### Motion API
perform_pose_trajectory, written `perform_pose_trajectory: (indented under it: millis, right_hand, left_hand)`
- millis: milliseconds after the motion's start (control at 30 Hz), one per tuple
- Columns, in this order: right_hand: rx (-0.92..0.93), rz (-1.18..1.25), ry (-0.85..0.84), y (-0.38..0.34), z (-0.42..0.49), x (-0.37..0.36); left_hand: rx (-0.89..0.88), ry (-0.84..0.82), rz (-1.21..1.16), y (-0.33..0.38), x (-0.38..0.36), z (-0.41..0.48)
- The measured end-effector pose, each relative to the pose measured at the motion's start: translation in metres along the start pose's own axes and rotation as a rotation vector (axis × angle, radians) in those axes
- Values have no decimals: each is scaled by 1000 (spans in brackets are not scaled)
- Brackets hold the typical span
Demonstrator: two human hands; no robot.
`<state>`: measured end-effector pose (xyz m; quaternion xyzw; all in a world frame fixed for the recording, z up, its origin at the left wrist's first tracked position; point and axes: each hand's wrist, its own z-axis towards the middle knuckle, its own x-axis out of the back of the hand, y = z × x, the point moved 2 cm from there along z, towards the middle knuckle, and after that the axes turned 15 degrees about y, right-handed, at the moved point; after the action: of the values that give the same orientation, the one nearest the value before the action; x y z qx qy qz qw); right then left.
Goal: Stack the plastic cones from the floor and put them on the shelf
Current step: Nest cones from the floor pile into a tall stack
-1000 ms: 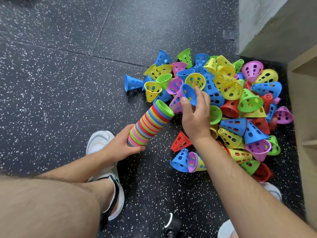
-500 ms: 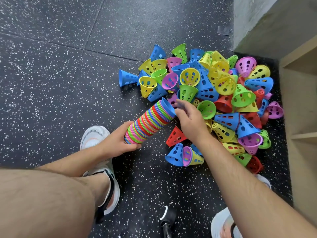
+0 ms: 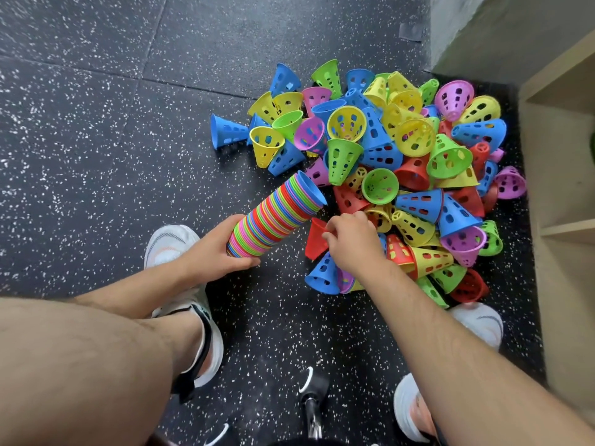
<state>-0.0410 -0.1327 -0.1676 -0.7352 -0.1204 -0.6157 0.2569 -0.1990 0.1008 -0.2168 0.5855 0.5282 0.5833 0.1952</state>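
Observation:
My left hand point(image 3: 214, 255) grips the lower end of a long tilted stack of nested cones point(image 3: 277, 217) in many colours, with a blue cone at its open top. My right hand point(image 3: 352, 244) has its fingers curled round a red cone point(image 3: 315, 238) at the near edge of the pile. The pile of loose perforated cones point(image 3: 402, 162), blue, green, yellow, red and purple, lies on the dark speckled floor to the right of the stack. A wooden shelf point(image 3: 560, 175) stands at the right edge.
My two white shoes point(image 3: 174, 246) point(image 3: 476, 320) stand on the floor either side of the pile's near edge. A grey wall corner point(image 3: 457, 30) rises behind the pile. Bare speckled floor point(image 3: 96, 140) spreads to the left.
A blue cone went onto the top of the stack. My right hand then dropped back toward me and took hold of the red cone at the pile's near edge.

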Motion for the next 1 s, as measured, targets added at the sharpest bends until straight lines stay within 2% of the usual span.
perform_pose_trajectory:
  millis: [167, 267, 533, 867, 933, 1000]
  right_hand:
    - [-19, 345, 240, 4, 2, 7]
    - [-90, 498, 351, 10, 3, 16]
    - [-103, 596, 652, 9, 2, 36]
    - [-203, 724, 768, 7, 14, 38]
    - [-197, 716, 746, 3, 15, 40]
    - [-155, 720, 651, -3, 15, 41]
  left_hand:
    - [41, 27, -26, 1, 2, 0]
    - [58, 31, -43, 2, 2, 0]
    - [47, 36, -19, 4, 0, 0]
    - [55, 22, -3, 4, 1, 0]
    - [51, 8, -4, 4, 1, -1]
    - [44, -6, 4, 4, 1, -2]
